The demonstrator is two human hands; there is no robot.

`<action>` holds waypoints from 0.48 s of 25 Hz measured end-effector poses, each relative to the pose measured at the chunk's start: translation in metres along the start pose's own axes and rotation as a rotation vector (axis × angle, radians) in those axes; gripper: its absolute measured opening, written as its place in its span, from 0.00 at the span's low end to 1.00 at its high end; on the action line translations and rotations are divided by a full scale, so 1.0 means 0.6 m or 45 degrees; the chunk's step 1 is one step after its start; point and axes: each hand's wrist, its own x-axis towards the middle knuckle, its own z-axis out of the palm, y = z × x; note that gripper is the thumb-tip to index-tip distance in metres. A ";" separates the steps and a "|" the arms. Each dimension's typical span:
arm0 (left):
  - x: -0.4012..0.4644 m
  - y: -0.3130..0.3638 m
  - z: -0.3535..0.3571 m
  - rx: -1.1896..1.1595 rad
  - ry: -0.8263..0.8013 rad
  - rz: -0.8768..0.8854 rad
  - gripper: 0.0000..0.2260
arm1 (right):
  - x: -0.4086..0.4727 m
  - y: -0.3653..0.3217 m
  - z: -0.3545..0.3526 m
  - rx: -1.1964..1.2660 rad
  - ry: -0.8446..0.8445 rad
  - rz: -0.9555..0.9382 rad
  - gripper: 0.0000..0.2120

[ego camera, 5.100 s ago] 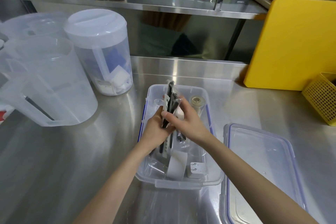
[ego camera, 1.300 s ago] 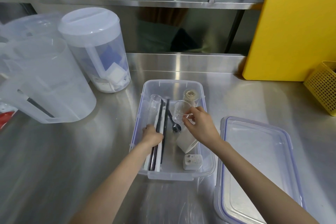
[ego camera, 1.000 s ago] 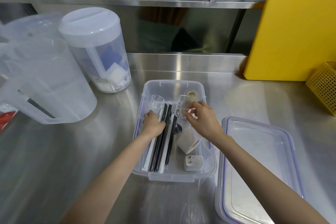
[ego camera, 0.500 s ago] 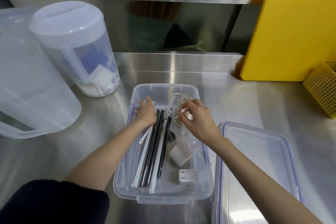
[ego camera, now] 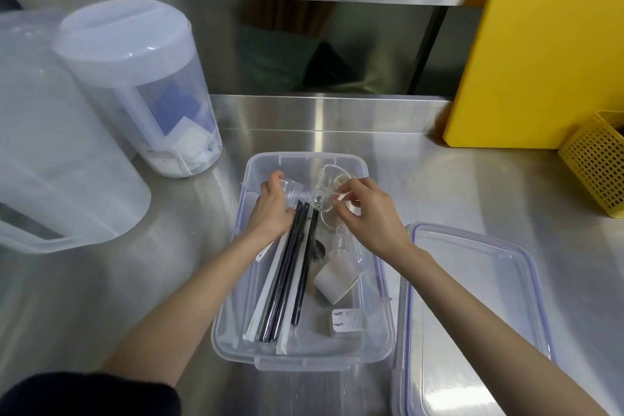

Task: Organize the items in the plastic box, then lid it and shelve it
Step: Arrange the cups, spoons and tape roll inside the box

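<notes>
I'm mid-sorting: straws (ego camera: 287, 275) lie aligned in the plastic box (ego camera: 383, 284); right hand (ego camera: 368, 213) pinches a clear cup (ego camera: 326, 189), left hand (ego camera: 273, 208) grips another. The lid (ego camera: 472, 314) beside the box awaits; shelving remains.

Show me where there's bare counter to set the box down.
Free: the counter between box and yellow board, and the left stretch below the pitcher. Crowded: right of the box, where the lid lies, and the far right by the basket.

Steel counter (ego camera: 422, 186), plastic box (ego camera: 236, 341), lid (ego camera: 472, 314), pitchers (ego camera: 141, 84), yellow board (ego camera: 547, 51), basket (ego camera: 597, 162)
</notes>
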 end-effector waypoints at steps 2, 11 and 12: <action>-0.031 0.008 -0.014 -0.071 0.091 0.073 0.30 | -0.007 -0.011 -0.014 0.032 0.058 -0.027 0.09; -0.164 0.017 -0.027 -0.424 0.231 0.344 0.31 | -0.065 -0.068 -0.034 -0.037 0.073 -0.240 0.09; -0.179 0.016 -0.026 -0.456 0.226 0.360 0.31 | -0.075 -0.072 -0.030 -0.063 0.027 -0.263 0.09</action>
